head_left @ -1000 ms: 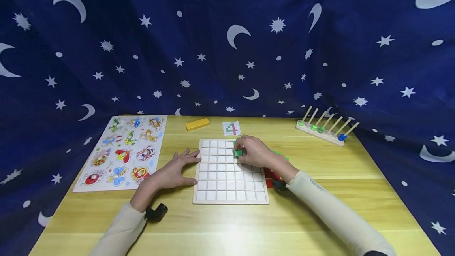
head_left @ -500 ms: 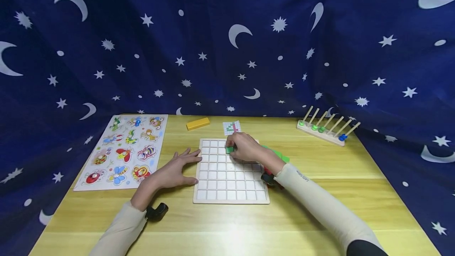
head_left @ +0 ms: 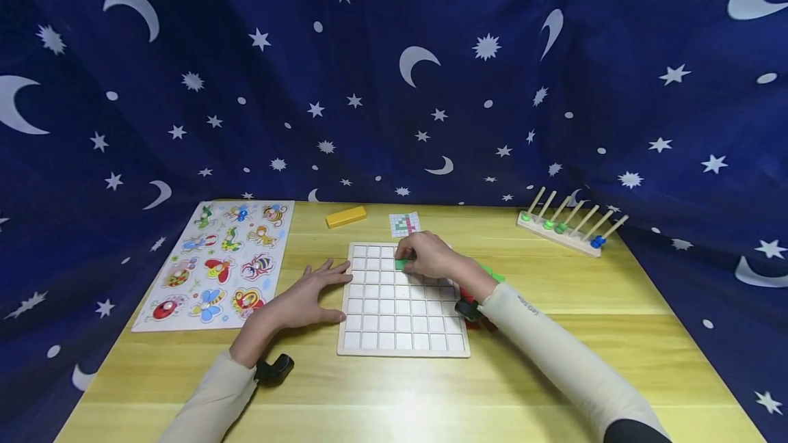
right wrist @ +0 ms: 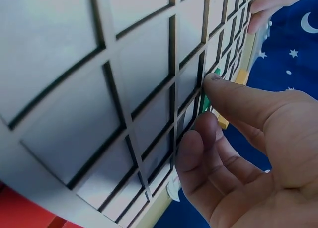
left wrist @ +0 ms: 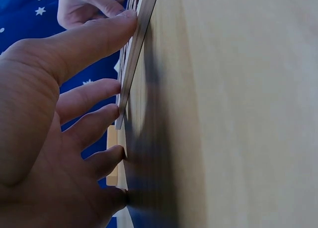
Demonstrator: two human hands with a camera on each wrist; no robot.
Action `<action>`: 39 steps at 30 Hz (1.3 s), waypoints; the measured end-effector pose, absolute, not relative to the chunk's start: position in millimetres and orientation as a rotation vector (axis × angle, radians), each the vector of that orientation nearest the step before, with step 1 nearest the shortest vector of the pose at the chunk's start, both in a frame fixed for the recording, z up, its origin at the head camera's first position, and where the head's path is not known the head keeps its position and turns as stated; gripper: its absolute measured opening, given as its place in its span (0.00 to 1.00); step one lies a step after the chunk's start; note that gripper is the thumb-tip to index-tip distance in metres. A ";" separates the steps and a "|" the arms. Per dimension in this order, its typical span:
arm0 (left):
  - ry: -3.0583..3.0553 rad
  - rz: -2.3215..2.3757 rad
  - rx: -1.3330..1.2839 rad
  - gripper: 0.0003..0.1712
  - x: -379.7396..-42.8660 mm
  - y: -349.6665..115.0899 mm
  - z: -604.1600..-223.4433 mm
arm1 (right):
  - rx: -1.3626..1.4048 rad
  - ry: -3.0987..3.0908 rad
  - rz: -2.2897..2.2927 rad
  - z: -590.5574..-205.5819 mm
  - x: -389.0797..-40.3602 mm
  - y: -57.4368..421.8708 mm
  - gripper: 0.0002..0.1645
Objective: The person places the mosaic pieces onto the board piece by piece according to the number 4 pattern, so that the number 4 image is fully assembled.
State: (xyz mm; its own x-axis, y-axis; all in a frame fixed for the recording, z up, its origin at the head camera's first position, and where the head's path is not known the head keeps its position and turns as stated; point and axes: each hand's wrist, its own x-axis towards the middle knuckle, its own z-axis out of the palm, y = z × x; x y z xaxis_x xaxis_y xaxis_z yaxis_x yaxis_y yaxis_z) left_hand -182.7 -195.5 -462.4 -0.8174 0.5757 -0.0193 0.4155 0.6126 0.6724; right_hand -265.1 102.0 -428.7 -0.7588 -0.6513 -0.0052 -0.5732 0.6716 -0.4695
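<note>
A white board (head_left: 386, 306) with a square grid lies on the table. At one of its upper cells my right hand (head_left: 429, 256) holds a small green square tile (head_left: 401, 264) between thumb and fingers. In the right wrist view the tile (right wrist: 205, 103) shows as a green sliver at the board's surface, partly hidden by the thumb (right wrist: 233, 94). My left hand (head_left: 303, 299) has its fingers spread along the board's left edge. The left wrist view has the thumb and two fingers at the board's side (left wrist: 133, 64), the other fingers lower, near the tabletop.
Behind the board lie a small grid card (head_left: 404, 224) with green and red squares and a yellow block (head_left: 346, 217). An insect puzzle board (head_left: 212, 265) is at left, a pegged stand (head_left: 560, 232) at back right. Green tiles (head_left: 496, 275) and red ones (right wrist: 25, 208) sit right of the board.
My right hand has moved left over the board with the green tile and lowered it to an upper cell. The left hand stays at the board's edge.
</note>
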 end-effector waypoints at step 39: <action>2.617 0.985 0.821 0.44 -182.2 -195.8 -462.1 | -0.813 2.974 -0.487 -412.5 -225.4 235.2 0.13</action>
State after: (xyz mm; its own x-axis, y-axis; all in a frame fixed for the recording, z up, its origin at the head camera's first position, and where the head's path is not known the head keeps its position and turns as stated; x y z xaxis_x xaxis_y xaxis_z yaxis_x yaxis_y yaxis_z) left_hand -182.2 -195.8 -462.1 -0.8174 0.5759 -0.0145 0.4234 0.6176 0.6628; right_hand -225.4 235.2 -412.5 -0.8641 -0.4994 0.0622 -0.4931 0.8157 -0.3025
